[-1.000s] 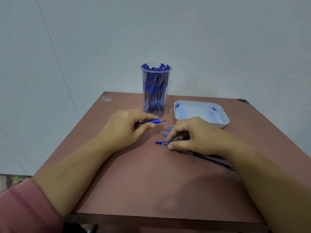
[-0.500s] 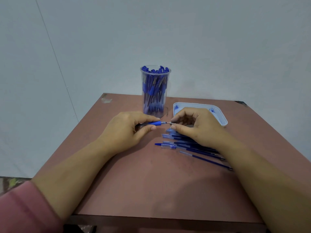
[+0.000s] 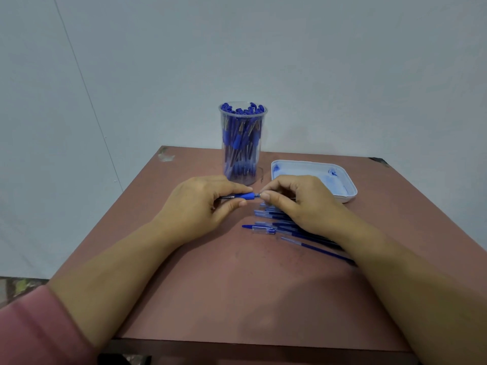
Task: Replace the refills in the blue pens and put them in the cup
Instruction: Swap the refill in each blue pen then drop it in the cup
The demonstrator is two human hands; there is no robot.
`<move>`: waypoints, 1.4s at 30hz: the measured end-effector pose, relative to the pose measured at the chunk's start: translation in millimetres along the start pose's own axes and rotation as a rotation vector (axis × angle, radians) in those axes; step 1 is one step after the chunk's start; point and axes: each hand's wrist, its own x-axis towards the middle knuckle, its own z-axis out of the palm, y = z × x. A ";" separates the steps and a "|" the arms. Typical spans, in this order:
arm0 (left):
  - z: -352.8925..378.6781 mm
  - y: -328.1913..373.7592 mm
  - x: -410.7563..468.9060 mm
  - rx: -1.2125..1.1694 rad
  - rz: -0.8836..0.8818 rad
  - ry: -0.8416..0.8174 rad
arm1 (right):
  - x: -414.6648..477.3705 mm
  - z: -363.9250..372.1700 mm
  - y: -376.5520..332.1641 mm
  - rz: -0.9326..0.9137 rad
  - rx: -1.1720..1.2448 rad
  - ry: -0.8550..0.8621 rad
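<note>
"So, what do you have on the head view?"

"I have both hands low over the reddish-brown counter (image 3: 237,299). The left hand (image 3: 200,206) is curled round a slim blue-gripped pen (image 3: 243,196). Its thumb and forefinger are clamped on the blue grip, and the pen lies level with its metal tip pointing right."

"And the other one?"

"The right hand (image 3: 303,204) meets it at that tip. Thumb and forefinger pinch the metal end of the same pen, and the other fingers are curled in behind. The two hands come very close together, with only the pen's front end showing between them."

"Where is that pen relative to the cup?"

"Just in front of it, on my side. The tall clear plastic cup (image 3: 242,143) stands upright towards the far edge of the counter. It is packed with blue pens whose blue ends reach the rim. I cannot tell whether the held pen rests on the counter or sits slightly above it."

"Anything else down there?"

"A loose heap of clear-barrelled blue pens and thin blue refills (image 3: 274,222) lies on the counter, partly under the right hand and forearm, so I cannot count them. A shallow white rectangular plastic tray (image 3: 303,162), smeared with blue ink, sits to the right of the cup, apart from it and just behind the right hand. A pink sleeve (image 3: 31,327) shows on the left arm at the bottom left."
</note>
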 end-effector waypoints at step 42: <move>1.0 1.4 0.6 -0.005 0.008 -0.013 | -0.5 -2.9 0.1 -0.058 -0.018 -0.006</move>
